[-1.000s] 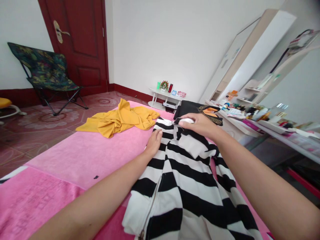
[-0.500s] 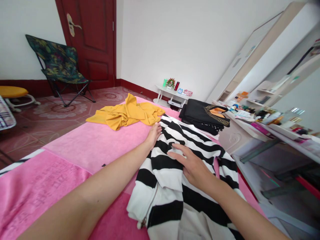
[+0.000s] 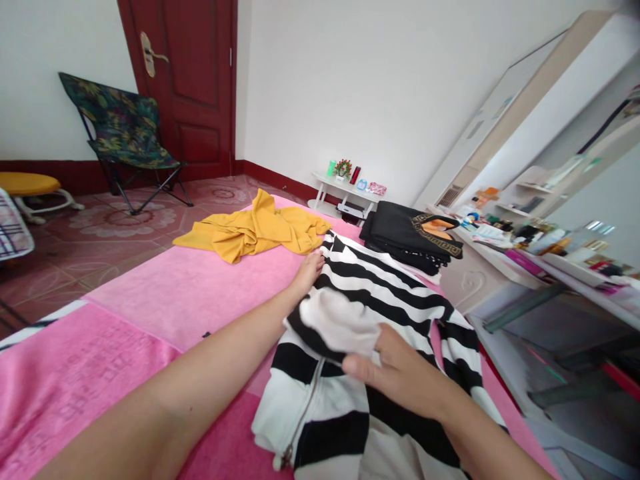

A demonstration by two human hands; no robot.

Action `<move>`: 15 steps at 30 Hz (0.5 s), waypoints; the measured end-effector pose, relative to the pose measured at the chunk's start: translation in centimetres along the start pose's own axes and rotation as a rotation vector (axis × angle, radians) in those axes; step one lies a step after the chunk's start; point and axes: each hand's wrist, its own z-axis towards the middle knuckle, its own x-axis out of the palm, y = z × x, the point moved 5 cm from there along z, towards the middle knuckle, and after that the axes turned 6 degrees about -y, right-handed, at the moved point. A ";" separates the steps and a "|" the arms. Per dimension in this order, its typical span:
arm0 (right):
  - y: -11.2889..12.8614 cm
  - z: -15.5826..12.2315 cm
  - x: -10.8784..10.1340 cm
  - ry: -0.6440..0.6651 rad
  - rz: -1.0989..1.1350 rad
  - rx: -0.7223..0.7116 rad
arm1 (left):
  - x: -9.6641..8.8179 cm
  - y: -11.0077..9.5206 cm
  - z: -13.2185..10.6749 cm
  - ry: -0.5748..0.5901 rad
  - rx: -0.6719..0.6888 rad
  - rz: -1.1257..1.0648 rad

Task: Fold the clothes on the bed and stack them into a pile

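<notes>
Lying on the pink blanket (image 3: 150, 293), the striped jacket (image 3: 385, 297) shows its zip (image 3: 305, 410) at near left. The right hand (image 3: 403, 373) is clamped on a blurred sleeve (image 3: 340, 320) over it. The left hand (image 3: 309, 272) touches the jacket's left edge; whether it grips cannot be told.

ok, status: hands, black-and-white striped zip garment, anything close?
Left hand at left edge of striped garment. Right hand gripping a raised fold of it. Crumpled yellow cloth close beyond left hand.
</notes>
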 end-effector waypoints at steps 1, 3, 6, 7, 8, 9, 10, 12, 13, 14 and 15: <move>0.0 -0.2 0.6 0.156 -0.004 0.002 | 0.0 0.0 -0.1 -0.003 0.005 0.032; -0.9 -0.1 0.8 0.299 0.025 0.047 | 0.0 -0.2 -0.5 -0.004 0.030 0.094; -4.3 1.8 -1.0 0.083 0.062 0.153 | 0.1 -0.6 -0.5 0.002 0.057 0.212; -5.8 2.4 -1.7 -0.049 0.033 0.173 | 0.2 -0.8 -0.2 0.010 0.063 0.251; -7.2 2.8 -2.3 -0.184 -0.013 0.182 | 0.4 -1.0 0.3 0.021 0.068 0.292; -8.6 3.1 -2.6 -0.304 -0.060 0.186 | 0.7 -1.3 0.9 0.034 0.071 0.331; -9.9 3.2 -2.6 -0.386 -0.095 0.183 | 1.1 -1.5 1.7 0.047 0.071 0.367; -11.7 3.2 -1.6 -0.444 -0.115 0.143 | 1.9 -1.9 3.7 0.070 0.059 0.425; -12.2 3.0 -1.0 -0.440 -0.119 0.106 | 2.4 -1.9 4.8 0.079 0.044 0.444; -12.5 2.9 -0.4 -0.433 -0.127 0.063 | 2.9 -1.8 6.0 0.086 0.026 0.455; -12.5 2.7 0.0 -0.429 -0.140 0.020 | 3.5 -1.7 7.1 0.093 0.006 0.456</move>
